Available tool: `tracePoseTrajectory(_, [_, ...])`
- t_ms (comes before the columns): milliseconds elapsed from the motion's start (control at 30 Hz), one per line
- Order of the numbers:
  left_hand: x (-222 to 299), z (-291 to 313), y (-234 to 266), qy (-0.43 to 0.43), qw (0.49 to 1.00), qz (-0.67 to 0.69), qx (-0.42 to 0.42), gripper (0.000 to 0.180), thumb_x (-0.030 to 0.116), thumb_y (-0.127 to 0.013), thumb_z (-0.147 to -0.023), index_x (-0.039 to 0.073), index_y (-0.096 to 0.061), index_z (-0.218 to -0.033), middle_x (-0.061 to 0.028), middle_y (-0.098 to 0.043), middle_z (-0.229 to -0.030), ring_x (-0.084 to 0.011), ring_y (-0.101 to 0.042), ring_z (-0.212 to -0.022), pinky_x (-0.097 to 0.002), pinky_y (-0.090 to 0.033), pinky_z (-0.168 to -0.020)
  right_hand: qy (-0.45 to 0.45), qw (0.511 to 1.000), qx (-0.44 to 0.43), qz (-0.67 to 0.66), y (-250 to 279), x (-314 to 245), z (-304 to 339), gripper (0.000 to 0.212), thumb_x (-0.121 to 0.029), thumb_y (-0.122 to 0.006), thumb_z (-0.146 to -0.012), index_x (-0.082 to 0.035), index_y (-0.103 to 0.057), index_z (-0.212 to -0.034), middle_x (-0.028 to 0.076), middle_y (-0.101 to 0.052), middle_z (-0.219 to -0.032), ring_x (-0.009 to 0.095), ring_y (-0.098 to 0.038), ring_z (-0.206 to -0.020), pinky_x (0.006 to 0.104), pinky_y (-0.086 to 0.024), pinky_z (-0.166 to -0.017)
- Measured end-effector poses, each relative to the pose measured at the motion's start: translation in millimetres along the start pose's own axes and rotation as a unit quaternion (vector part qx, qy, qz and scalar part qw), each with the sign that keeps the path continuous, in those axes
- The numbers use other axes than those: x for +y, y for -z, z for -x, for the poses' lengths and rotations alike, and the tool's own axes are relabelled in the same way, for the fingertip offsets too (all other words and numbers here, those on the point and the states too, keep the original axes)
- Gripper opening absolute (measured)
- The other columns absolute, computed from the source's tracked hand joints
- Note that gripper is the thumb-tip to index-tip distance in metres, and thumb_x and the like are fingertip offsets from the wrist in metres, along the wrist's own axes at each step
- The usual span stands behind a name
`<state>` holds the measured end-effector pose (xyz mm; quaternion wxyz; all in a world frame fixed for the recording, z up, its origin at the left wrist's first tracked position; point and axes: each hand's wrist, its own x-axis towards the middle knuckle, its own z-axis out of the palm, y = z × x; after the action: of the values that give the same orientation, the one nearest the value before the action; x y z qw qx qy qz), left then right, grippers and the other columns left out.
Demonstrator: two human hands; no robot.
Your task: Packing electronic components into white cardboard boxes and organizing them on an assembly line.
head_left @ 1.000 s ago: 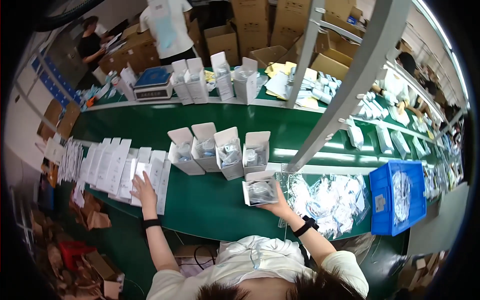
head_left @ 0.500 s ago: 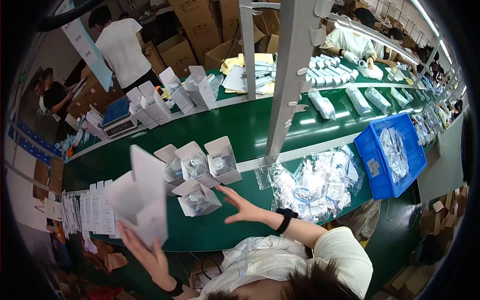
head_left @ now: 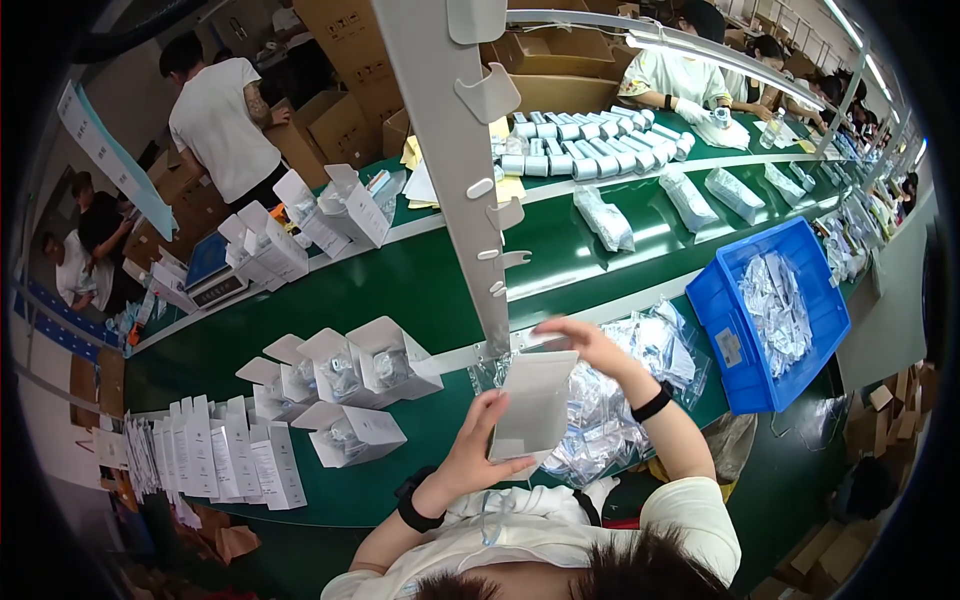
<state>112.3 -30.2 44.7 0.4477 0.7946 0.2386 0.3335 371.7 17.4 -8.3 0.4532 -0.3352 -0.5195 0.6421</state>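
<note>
A white open-topped carton (head_left: 533, 398) is tilted up in front of me, and my left hand (head_left: 472, 440) grips its left side and lower edge. My right hand (head_left: 585, 345) is just beyond the carton's upper flap, fingers stretched out and slightly blurred; nothing shows in it. Under and beside the carton lies a heap of clear plastic packets (head_left: 605, 425). To the left, several open white cartons (head_left: 408, 385) stand in a cluster, each with something in clear plastic inside. Their contents are too wrapped up to name.
White cartons (head_left: 230, 460) stand in a row at the table's left end. A blue bin (head_left: 718, 325) of packets sits at the right. A grey post (head_left: 455, 190) rises before me. Beyond it, a green conveyor (head_left: 540, 275) carries bagged items (head_left: 605, 220). Other people work across it.
My left hand has brought the white carton from the left to the middle. My right hand has moved right and away from the carton cluster, over the packets. My view has swung right.
</note>
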Motion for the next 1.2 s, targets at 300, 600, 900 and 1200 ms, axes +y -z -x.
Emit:
tracePoseTrajectory(300, [-27.9, 22.0, 18.6, 0.162, 0.983, -0.085, 0.003, 0.075, 0.015, -0.076, -0.059, 0.014, -0.034, -0.12, -0.0149, -0.031, -0.119, -0.0316, -0.04, -0.109, -0.0389, -0.036, -0.089, -0.157, 0.525, 0.531, 0.647, 224.4, 52.2, -95.7, 0.069, -0.03, -0.072, -0.062, -0.014, -0.041, -0.122, 0.02, -0.044, -0.118, 0.039, -0.041, -0.11, 0.0407, -0.038, -0.089])
tracePoseTrajectory(600, [-56.4, 39.1, 13.2, 0.152, 0.972, -0.141, 0.109, 0.068, 0.01, -0.073, -0.059, 0.012, -0.034, -0.115, -0.016, -0.028, -0.12, -0.0332, -0.037, -0.109, -0.0392, -0.036, -0.089, -0.443, 0.619, 0.153, 0.63, 164.6, 48.3, -112.2, 0.085, -0.021, -0.072, -0.058, -0.016, -0.028, -0.13, 0.022, -0.041, -0.121, 0.04, -0.047, -0.103, 0.0443, -0.044, -0.081])
tracePoseTrajectory(900, [-71.9, 30.8, 6.9, 0.074, 0.974, -0.16, 0.141, 0.065, 0.007, -0.072, -0.061, 0.009, -0.031, -0.112, -0.0231, -0.03, -0.121, -0.0383, -0.039, -0.109, -0.0405, -0.037, -0.087, -0.109, 0.91, 0.246, 0.316, 104.2, 32.5, -75.1, 0.082, -0.009, -0.065, -0.065, -0.015, -0.019, -0.132, 0.014, -0.046, -0.115, 0.024, -0.054, -0.096, 0.036, -0.046, -0.08])
tracePoseTrajectory(1200, [-90.6, 52.6, -20.8, 0.034, 0.96, -0.112, 0.255, 0.064, 0.007, -0.075, -0.059, 0.007, -0.026, -0.1, -0.0265, -0.033, -0.122, -0.0397, -0.042, -0.108, -0.0418, -0.038, -0.087, 0.191, 0.87, 0.385, -0.24, -126.6, -15.0, -22.3, 0.063, 0.001, -0.06, -0.072, -0.009, -0.025, -0.123, 0.012, -0.041, -0.116, 0.027, -0.044, -0.106, 0.0397, -0.039, -0.089])
